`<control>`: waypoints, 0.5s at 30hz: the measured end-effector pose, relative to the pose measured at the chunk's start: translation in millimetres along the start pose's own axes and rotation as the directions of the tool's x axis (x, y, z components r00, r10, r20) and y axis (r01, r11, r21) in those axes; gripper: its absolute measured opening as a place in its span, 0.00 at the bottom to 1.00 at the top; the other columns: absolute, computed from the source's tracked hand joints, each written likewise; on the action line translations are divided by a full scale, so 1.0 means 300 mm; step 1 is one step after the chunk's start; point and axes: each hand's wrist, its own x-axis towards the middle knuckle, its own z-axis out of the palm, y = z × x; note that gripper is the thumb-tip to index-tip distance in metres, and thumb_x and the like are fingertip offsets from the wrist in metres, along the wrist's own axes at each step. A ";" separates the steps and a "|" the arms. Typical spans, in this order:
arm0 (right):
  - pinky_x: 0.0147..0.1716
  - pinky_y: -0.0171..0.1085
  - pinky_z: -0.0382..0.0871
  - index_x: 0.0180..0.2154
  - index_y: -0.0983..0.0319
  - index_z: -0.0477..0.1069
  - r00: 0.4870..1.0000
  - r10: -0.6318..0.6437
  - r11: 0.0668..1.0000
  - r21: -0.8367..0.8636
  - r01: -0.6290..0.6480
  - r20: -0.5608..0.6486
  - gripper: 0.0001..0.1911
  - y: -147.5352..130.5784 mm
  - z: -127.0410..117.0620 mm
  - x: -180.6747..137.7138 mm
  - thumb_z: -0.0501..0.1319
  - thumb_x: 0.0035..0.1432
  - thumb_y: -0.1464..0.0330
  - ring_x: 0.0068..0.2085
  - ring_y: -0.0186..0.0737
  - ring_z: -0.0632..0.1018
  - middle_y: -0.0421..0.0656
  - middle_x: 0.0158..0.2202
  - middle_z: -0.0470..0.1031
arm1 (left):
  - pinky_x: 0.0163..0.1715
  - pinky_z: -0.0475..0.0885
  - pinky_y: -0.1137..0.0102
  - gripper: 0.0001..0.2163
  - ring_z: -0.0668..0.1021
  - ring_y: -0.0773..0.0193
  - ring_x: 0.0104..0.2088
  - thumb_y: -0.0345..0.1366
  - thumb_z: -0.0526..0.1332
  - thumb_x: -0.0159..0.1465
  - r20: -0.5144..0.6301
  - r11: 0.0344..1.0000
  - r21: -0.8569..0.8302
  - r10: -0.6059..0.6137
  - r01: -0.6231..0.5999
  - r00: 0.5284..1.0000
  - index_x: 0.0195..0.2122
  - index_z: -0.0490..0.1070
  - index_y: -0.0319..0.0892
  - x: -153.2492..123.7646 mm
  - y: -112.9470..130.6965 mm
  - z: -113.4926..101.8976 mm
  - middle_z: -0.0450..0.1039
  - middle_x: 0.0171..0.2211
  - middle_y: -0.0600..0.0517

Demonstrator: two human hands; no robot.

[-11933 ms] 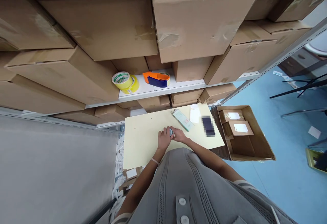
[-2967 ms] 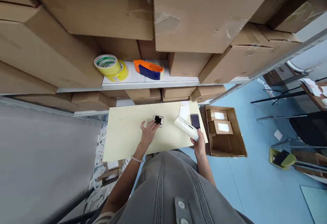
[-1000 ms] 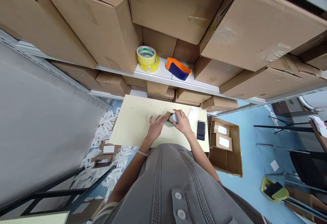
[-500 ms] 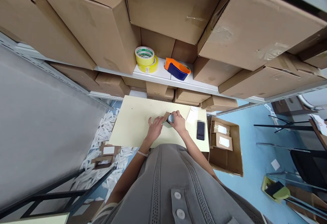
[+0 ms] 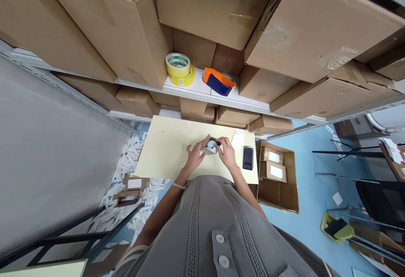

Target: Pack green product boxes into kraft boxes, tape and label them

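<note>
The left hand (image 5: 193, 157) has its fingers curled against the near left side of a small cardboard box (image 5: 207, 139), bracing it on the table (image 5: 164, 150). The right hand (image 5: 227, 154) comes in from the other side with its fingertips drawn together on the rim of a round grey thing (image 5: 211, 145). It is too small from here to be sure whether they also press the box's wall. That round thing sits down in the box's open mouth between the two hands, and the brown flap stands up behind it, so I'd judge the filling about done and the closing not yet done. No label shows on this box. Just to the right of the right hand lie a dark phone (image 5: 247, 158) and a white slip of paper (image 5: 238, 139), both on the table and apart from the box. Beyond the table's right edge an open carton (image 5: 278, 194) stands on the blue floor with two small labelled boxes (image 5: 274, 164) in it. More small boxes and white paper scraps (image 5: 131, 165) litter the floor on the left. On the shelf (image 5: 202, 92) above the table sit two yellow tape rolls (image 5: 178, 64) and an orange and blue tape dispenser (image 5: 219, 82), hemmed in by big cardboard boxes (image 5: 205, 7).
</note>
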 end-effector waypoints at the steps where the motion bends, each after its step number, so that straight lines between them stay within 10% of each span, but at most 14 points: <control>1: 0.49 0.42 0.70 0.55 0.57 0.64 0.998 0.019 0.999 0.036 -0.017 -0.055 0.18 0.013 -0.003 -0.013 0.52 0.63 0.71 0.52 0.44 0.73 0.48 0.53 0.65 | 0.60 0.50 0.51 0.23 0.73 0.56 0.54 0.39 0.53 0.67 0.005 1.000 0.003 0.023 -0.023 1.000 0.63 0.56 0.49 -0.001 0.008 -0.006 0.71 0.56 0.45; 15: 0.50 0.46 0.73 0.68 0.51 0.48 0.986 0.159 0.986 0.044 -0.161 0.043 0.30 0.092 0.111 -0.094 0.50 0.67 0.64 0.57 0.48 0.72 0.48 0.66 0.57 | 0.61 0.48 0.53 0.19 0.70 0.57 0.56 0.37 0.52 0.68 0.031 0.993 0.015 0.113 -0.113 0.993 0.60 0.64 0.53 0.037 0.065 -0.004 0.67 0.58 0.46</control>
